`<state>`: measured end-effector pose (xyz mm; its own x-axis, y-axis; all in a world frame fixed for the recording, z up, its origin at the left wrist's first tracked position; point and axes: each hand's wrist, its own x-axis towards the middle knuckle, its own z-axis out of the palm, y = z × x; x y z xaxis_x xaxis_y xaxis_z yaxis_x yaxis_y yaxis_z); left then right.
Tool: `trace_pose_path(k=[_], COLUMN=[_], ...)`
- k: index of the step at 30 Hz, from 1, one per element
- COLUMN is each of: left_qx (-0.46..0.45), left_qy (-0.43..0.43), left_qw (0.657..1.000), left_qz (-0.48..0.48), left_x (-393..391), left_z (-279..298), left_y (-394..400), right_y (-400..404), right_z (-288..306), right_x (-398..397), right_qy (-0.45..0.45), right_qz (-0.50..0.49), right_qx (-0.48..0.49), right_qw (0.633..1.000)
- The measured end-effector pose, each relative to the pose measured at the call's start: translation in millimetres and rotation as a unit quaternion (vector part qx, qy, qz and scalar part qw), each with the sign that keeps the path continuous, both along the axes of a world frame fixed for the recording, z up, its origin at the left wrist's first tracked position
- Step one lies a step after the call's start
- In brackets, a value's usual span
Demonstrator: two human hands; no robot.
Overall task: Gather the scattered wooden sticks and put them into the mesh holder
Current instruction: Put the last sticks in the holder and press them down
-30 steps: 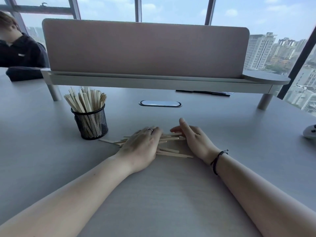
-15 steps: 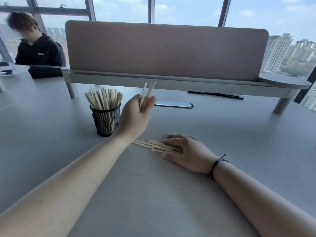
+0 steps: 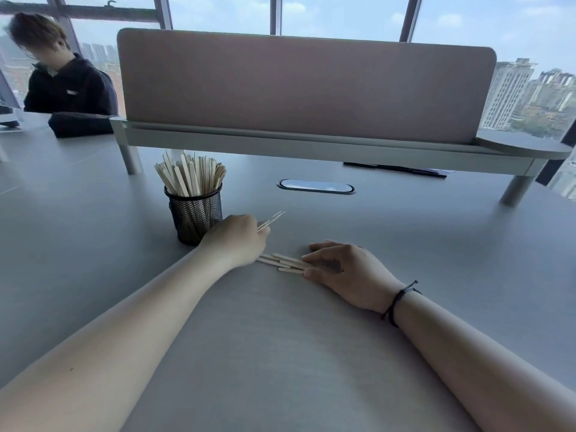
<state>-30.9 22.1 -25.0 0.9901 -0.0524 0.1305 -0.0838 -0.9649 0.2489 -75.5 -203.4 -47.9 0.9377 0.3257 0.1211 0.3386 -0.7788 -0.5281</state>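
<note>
Loose sticks: a few wooden sticks (image 3: 285, 263) lay flat on the grey table (image 3: 280, 353), close together, pointing roughly from 9 to 3 o'clock, between the two hands.
Held sticks: a small bundle of sticks (image 3: 271, 220) stood out of the left hand, the free ends pointing toward 2 o'clock, above the table surface.
Mesh holder: the black mesh holder (image 3: 194, 215) stood upright on the table at 10 o'clock from the loose sticks, already full of many sticks (image 3: 190, 174) which fanned out over its rim.
Left hand: the left hand (image 3: 235, 240) was just beside the holder, at its 4 o'clock side, with the fingers curled tight around the small bundle.
Right hand: the right hand (image 3: 346, 269) rested on the table at 3 o'clock from the loose sticks; its bent fingertips pressed on their right ends, but it did not close around them.
Wrist: a black cord bracelet (image 3: 399, 302) was on the right wrist.
Further back: a pink divider panel (image 3: 305, 85) stood on a raised shelf at 12 o'clock, and an oval cable opening (image 3: 315, 186) was in the table below it.
Other person: someone in a dark hooded top (image 3: 70, 88) sat at 10 o'clock, behind the table.
</note>
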Motion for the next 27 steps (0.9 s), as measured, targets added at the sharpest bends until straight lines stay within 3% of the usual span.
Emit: trace_pose_path(k=[4, 6, 8, 13, 16, 22, 27], left_qx=[-0.068, -0.147, -0.282, -0.544, -0.636, -0.724, -0.742], left_qy=[0.054, 0.11, 0.183, 0.289, 0.253, 0.176, 0.089], left_qw=[0.995, 0.982, 0.94, 0.78, 0.721, 0.659, 0.653], left_qz=[-0.038, -0.053, -0.063, -0.11, -0.108, -0.099, -0.121], left_x=[-4.4, -7.3, -10.4, -12.1, -7.3, -4.2, -6.8], left_z=[5.7, 7.1, 5.2, 6.4, 18.9, 19.3, 20.0], left_y=[-19.8, -33.9, -45.9, -42.9, -25.3, -6.5, -10.0], right_y=[1.8, 2.3, 2.5, -0.4, 0.4, 2.3, 2.8], right_z=[3.6, 4.8, 5.7, 8.4, 12.4, 31.1, 35.3], right_x=[-1.8, -2.0, -2.0, -0.5, -0.7, -5.6, -7.4], right_qy=[0.001, 0.002, 0.003, 0.008, -0.011, 0.027, 0.032], right_qz=[-0.001, -0.002, -0.006, -0.002, 0.002, 0.036, 0.032], right_qx=[0.007, 0.009, 0.01, 0.02, -0.025, -0.138, -0.133], right_qw=[1.0, 1.0, 1.0, 1.0, 1.0, 0.989, 0.99])
